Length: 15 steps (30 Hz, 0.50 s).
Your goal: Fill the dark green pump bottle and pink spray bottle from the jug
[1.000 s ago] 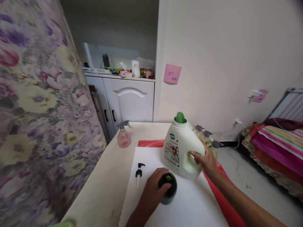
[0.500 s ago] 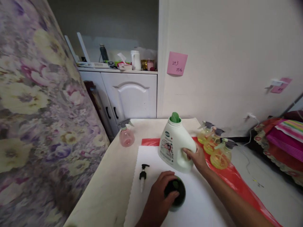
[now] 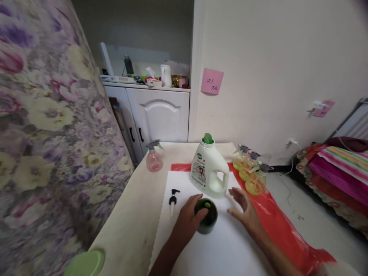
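Observation:
A pale green detergent jug [image 3: 207,169] with an open green spout stands upright on a white sheet [image 3: 218,245] on the table. My left hand [image 3: 188,220] is wrapped round a dark green cap or cup [image 3: 207,217] standing on the sheet in front of the jug. My right hand [image 3: 244,211] hovers just right of the cap, fingers spread and empty, a short way from the jug's handle. A small black and white pump head [image 3: 173,197] lies on the sheet to the left.
A pink spray bottle [image 3: 153,158] stands at the table's far left. Three yellow spray bottles [image 3: 250,174] sit on a red plastic sheet [image 3: 283,226] at the right. A light green lid [image 3: 85,263] lies near the front left corner. A floral curtain hangs left; bedding lies right.
My right hand has let go of the jug's handle and drawn back toward me with fingers spread. The jug now stands upright. My left hand stays on the dark green cap.

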Tool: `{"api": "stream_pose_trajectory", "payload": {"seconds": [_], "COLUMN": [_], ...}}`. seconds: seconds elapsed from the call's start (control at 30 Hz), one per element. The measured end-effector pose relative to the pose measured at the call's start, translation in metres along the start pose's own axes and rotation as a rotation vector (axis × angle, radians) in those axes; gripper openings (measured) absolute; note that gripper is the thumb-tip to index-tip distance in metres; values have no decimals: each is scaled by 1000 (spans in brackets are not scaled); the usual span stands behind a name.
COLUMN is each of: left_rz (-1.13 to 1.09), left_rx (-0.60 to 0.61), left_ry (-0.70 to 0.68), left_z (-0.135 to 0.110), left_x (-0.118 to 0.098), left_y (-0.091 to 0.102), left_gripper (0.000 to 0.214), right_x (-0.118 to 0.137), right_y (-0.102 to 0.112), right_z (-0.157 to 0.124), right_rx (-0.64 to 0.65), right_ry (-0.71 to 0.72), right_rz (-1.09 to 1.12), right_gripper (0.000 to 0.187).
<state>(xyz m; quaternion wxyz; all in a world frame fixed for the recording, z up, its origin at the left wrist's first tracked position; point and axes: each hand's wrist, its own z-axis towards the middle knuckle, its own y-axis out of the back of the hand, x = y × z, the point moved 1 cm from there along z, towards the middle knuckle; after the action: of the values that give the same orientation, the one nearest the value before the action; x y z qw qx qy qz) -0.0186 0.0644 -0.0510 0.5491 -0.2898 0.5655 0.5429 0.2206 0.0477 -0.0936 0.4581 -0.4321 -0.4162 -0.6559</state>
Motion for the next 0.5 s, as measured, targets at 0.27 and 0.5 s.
{"api": "stream_pose_trajectory", "payload": {"seconds": [0.27, 0.5], "left_rz": [417, 677], "left_rx": [-273, -252], "left_ry": [217, 374], "left_z": [-2, -8], "left_x": [28, 48], "left_y": [53, 66], "left_gripper": [28, 24], "right_x": [-14, -16], "right_y": [-71, -82], "right_z": [-44, -47], "right_rx": [161, 103], "right_ry": [-32, -23], "right_rz": [46, -39], "right_gripper": [104, 101]}}
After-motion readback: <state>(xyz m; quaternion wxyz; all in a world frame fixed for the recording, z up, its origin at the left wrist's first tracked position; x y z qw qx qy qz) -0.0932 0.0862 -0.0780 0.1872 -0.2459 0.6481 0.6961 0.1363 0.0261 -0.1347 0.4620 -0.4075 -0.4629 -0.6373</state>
